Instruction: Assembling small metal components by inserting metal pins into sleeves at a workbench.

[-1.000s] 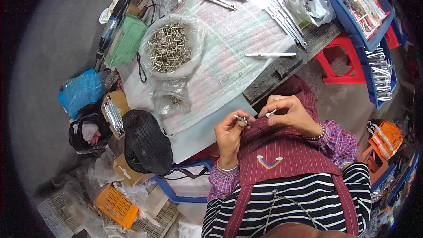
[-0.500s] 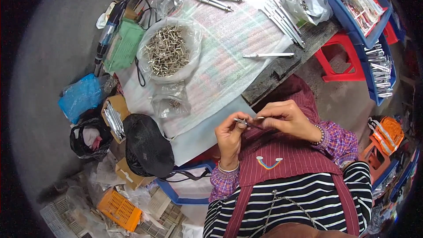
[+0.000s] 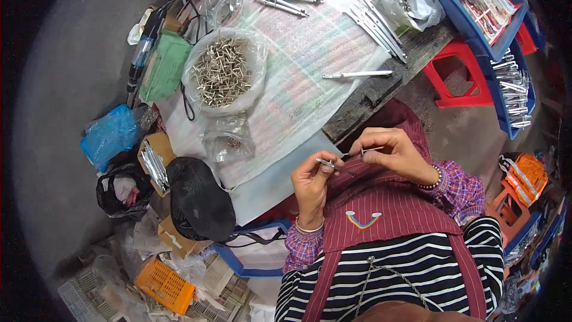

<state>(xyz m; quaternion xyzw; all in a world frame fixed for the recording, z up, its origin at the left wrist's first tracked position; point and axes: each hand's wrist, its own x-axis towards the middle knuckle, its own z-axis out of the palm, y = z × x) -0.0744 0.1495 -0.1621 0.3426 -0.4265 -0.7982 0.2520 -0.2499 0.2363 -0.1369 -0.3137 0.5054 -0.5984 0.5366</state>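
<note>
My left hand (image 3: 311, 180) pinches a small silver metal part (image 3: 326, 163) at chest height, just off the table's near edge. My right hand (image 3: 390, 154) holds a thin metal pin (image 3: 370, 150) between thumb and fingers, its tip meeting the small part. Both hands hover over my maroon apron. On the paper-covered table (image 3: 298, 83) a bag-lined bowl of silver metal pieces (image 3: 223, 71) stands to the upper left of my hands. One finished metal rod (image 3: 357, 74) lies alone on the paper. More rods (image 3: 375, 21) lie in rows at the far side.
A small clear bag of parts (image 3: 226, 140) and a black mesh cap (image 3: 199, 197) lie left of my hands. A green box (image 3: 162, 65), blue bag (image 3: 110, 134), red stool (image 3: 456, 74), blue bins with rods (image 3: 506, 77) and an orange crate (image 3: 164, 286) surround the table.
My hands have come together: the right hand brought the pin to the part in the left hand. Both hands stay close to my chest.
</note>
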